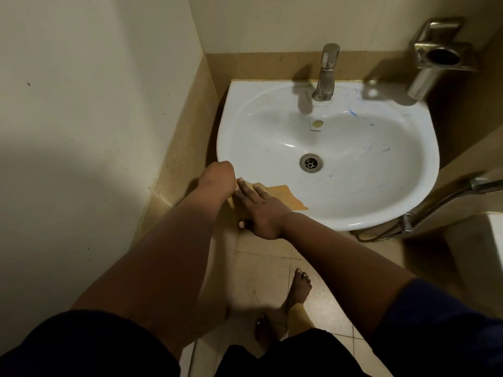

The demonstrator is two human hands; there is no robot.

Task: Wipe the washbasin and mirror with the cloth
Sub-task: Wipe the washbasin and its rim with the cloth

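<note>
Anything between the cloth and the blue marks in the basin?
Nothing visible. The cloth lies on the basin's near-left rim under the right hand; bare white bowl runs from it to the blue marks, past the drain.

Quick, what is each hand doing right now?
Left hand: fingers hidden; cannot tell whether it grips anything.
Right hand: open, straight fingers resting on the flat orange cloth.

Steel tap (325, 73), wall-mounted metal holder (438, 54), spray hose (449, 200), tiled floor (272, 268)
</note>
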